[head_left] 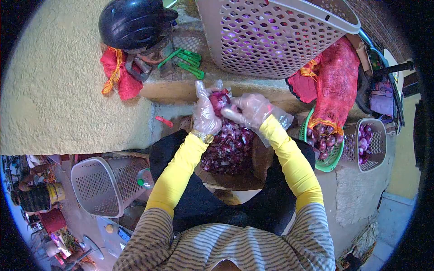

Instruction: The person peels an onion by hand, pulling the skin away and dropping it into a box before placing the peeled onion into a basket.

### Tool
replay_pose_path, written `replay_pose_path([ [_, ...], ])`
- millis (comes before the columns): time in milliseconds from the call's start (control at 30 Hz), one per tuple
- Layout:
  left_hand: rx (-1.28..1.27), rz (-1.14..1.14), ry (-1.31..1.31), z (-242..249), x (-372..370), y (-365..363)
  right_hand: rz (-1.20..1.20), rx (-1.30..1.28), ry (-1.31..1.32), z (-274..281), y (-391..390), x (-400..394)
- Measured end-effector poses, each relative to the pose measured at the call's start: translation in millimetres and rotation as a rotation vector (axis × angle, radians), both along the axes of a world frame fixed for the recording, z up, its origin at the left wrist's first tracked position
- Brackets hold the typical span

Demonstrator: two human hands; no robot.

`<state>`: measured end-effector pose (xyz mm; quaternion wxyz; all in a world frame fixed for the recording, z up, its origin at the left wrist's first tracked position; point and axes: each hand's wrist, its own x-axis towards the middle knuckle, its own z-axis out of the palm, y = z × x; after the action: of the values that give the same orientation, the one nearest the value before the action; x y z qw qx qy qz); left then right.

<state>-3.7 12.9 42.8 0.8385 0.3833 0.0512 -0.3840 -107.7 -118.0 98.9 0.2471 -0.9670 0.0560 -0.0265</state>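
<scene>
Around the work we record, at twelve o'clock, a large pale perforated basket [271,34] tipped on the stone ledge [181,88]; at eleven o'clock a black helmet [133,22] resting above a red cloth bundle [118,74], with green clips [186,61] just beside it. At two o'clock a red mesh sack [337,86] hangs down into a green basket [332,160] that holds whole red onions; a small grey crate [370,144] of peeled onions stands just beside it at three o'clock. At eight o'clock a second pale perforated basket [106,185] lies below the ledge. Nothing stands between us and the hands; only the clear plastic gloves cover them. Both arms wear yellow sleeves, and a gold-coloured watch [203,135] sits at the left wrist. Our left hand [205,113] is curled around a red onion [220,100], gripping it from the nine o'clock side; our right hand [251,110] meets it from the three o'clock side, its fingertips pinching at the onion's skin. The onion is thus held between both hands, touching each, directly above a heap of purple onion peelings [230,149] gathered in our lap at six o'clock of the hands. We find no legible writing or brand on any item.
</scene>
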Motion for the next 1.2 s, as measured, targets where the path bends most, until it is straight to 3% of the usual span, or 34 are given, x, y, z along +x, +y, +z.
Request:
replay_pose_path([
  [167,0.047,0.042,0.077,10,7,0,0.056,-0.002,0.048,2,4,-2],
  [267,0.023,0.069,0.066,12,9,0,-0.025,0.107,0.01,3,0,-2],
  [533,-0.048,0.039,0.053,3,5,1,-0.25,-0.013,-0.024,8,6,-1],
  [967,-0.073,0.052,0.004,-8,6,0,-0.176,0.082,-0.111,1,4,-1],
  [1200,-0.06,0.066,-0.008,-8,5,-2,-0.113,0.155,0.041,-5,-1,5],
])
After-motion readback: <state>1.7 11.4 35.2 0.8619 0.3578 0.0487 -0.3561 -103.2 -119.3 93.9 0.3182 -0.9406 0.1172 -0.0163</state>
